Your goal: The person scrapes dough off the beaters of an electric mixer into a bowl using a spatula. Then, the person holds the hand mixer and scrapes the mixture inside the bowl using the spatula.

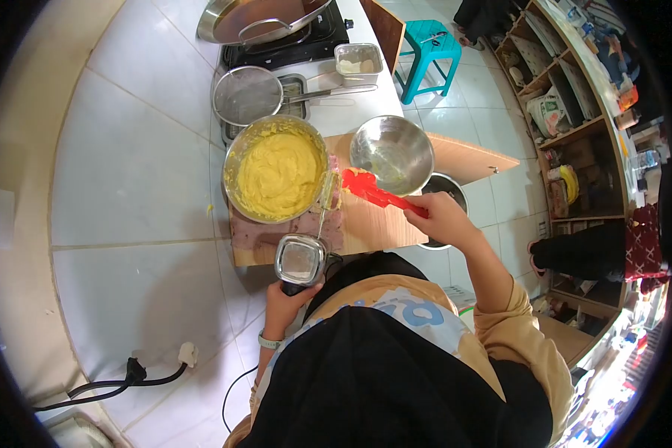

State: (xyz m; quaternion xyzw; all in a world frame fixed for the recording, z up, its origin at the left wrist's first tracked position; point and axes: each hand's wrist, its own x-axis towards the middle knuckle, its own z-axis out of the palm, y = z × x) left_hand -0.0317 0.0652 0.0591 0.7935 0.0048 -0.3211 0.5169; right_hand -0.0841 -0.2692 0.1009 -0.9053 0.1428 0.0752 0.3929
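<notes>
My left hand (pixel 289 302) is closed round a hand mixer (pixel 300 258), whose beaters (pixel 328 193) are smeared with yellow batter at the right rim of a metal bowl. That bowl (pixel 232 196) holds thick yellow batter (pixel 278 173). In my right hand (pixel 444 218) is the handle of a red spatula (pixel 373 191); its head has yellow bits on it and is beside the beaters. Just behind the spatula stands a second metal bowl (pixel 390 149) with a little residue inside.
A strainer (pixel 248 95) lies behind the batter bowl. Farther back are a pan (pixel 265 21) on a stove (pixel 306 48) and a small container (pixel 358 61). A teal stool (pixel 431 48), shelves (pixel 567 112) and a person (pixel 590 257) are at the right.
</notes>
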